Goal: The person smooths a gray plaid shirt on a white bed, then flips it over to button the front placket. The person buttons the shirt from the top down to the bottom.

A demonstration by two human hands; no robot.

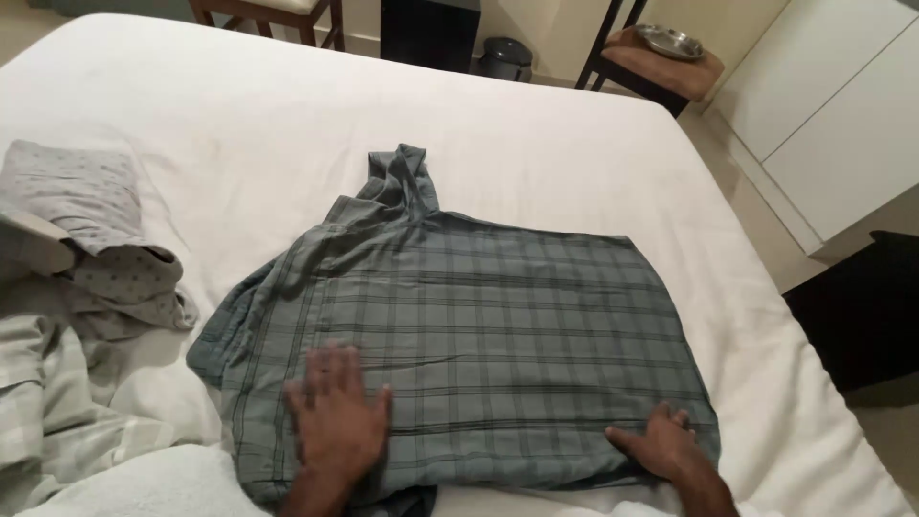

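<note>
I'm looking down into a home bedroom: a white-sheeted bed (pixel 574 144) is filling the view, with chairs (pixel 661 62) and white cupboards (pixel 842 115) standing beside it.

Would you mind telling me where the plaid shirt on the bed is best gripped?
Probably at the far hem of the plaid shirt, reached from above. That edge lies flat and bare, while the left hand and right hand press the near side.

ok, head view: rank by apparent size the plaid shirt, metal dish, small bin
1. plaid shirt, by far the largest.
2-3. metal dish and small bin look alike; both are far from the camera, so unranked.
</note>
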